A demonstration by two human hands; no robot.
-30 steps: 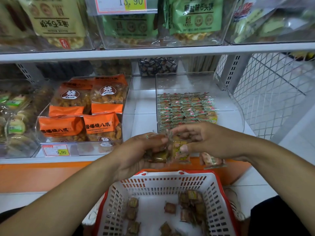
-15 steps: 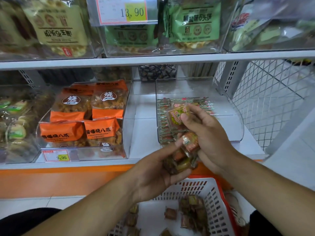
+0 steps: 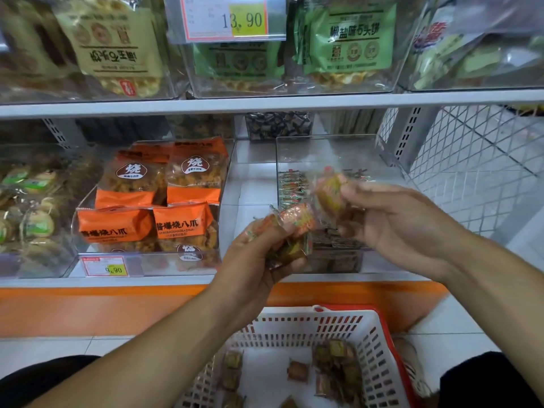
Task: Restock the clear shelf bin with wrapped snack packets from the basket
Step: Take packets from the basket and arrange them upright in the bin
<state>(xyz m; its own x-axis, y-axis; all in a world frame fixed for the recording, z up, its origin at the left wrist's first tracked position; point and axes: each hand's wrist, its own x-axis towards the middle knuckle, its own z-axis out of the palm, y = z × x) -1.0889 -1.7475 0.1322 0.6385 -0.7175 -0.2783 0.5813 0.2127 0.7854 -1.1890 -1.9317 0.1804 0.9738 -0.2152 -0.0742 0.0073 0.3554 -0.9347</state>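
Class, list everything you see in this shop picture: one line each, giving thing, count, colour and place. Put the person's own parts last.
Clear bin: one, lower shelf right; rows of small packets inside.
Basket: one, white with red rim, floor; several brown packets inside.
Orange bags: four visible, lower shelf left bin.
Green bags: two, top shelf.
Price tags: two, white and yellow, bin fronts.
Left hand: grips a bunch of packets.
Right hand: pinches one packet at the bin.

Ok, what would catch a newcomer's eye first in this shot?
Both hands in the middle, the left hand gripping a bunch of packets and the right hand pinching one packet before the clear bin. Left of them, orange bags; below, the white basket.
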